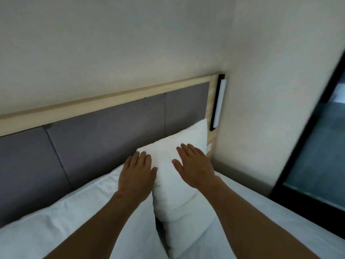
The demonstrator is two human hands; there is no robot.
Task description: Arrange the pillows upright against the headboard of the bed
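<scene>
A white pillow point(175, 195) stands upright, leaning against the grey padded headboard point(104, 131) at the bed's right end. My left hand point(137, 174) lies flat on the pillow's left edge, fingers apart. My right hand point(194, 165) presses flat on the pillow's front face, fingers spread. Neither hand grips it. A second white pillow point(65, 215) lies to the left along the headboard, partly hidden behind my left forearm.
A wooden frame point(112, 99) tops the headboard. A black and white wall light point(218, 103) hangs at its right end. White bedding point(270, 230) covers the mattress on the right. A dark glass panel point(317, 156) stands at the far right.
</scene>
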